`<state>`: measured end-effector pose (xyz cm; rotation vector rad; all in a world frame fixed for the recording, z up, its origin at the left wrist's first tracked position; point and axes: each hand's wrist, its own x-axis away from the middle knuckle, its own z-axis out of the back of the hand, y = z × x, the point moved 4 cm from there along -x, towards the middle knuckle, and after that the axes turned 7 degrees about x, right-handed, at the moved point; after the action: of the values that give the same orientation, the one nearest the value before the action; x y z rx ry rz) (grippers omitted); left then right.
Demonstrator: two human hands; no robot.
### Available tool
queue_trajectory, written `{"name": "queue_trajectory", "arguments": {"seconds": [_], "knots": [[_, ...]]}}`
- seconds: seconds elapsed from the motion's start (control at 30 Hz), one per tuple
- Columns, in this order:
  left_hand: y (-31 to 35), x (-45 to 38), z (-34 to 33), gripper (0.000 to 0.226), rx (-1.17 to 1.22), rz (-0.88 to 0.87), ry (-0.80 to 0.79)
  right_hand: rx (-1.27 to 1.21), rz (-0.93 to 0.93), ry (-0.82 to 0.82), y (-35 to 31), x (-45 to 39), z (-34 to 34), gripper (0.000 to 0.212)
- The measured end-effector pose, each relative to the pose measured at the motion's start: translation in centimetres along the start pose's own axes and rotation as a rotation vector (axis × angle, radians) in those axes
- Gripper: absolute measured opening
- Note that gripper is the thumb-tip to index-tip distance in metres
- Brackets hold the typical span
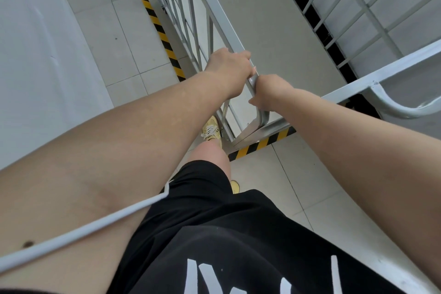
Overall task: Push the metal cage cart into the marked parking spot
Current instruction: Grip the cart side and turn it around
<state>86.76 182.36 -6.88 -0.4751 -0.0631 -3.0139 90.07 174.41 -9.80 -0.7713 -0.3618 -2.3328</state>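
Observation:
The grey metal cage cart (269,21) stands below me, with barred sides and a flat grey floor. Both hands grip its near top rail at the rounded corner. My left hand (229,64) wraps the rail on the upper side, and my right hand (269,89) holds the bend just beneath it. Yellow-and-black striped tape marks the parking spot: one strip (160,31) runs along the cart's left side, another strip (262,143) lies under its near edge. The cart sits inside these strips.
A white wall (31,55) rises on the left. A second cage side with a curved rail (393,107) stands at right. My yellow shoe (211,130) is close to the cart's near corner. A white cable (83,227) crosses my left arm.

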Motion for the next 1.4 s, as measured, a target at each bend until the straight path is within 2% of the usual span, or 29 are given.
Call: {"name": "queue_trajectory", "arguments": {"seconds": [0.13,0.27,0.63,0.87,1.4], "knots": [[0.5,-1.1,0.7,0.046,-0.034,-0.048,0.009,-0.012,-0.004,-0.026,0.9,0.1,0.1,0.031],[1.1,-1.6,0.7,0.045,-0.022,-0.058,0.019,-0.016,0.014,-0.04,1.3,0.5,0.3,0.035],[1.2,-1.4,0.6,0.046,-0.049,-0.049,0.054,-0.038,0.018,-0.015,1.3,0.6,0.5,0.036],[0.6,-1.4,-0.2,0.049,0.018,0.028,0.035,-0.058,-0.028,-0.005,1.3,-0.2,0.1,0.029],[1.0,-1.2,0.3,0.051,0.015,0.064,0.044,-0.029,0.025,0.028,1.6,-0.2,0.2,0.037]]}}
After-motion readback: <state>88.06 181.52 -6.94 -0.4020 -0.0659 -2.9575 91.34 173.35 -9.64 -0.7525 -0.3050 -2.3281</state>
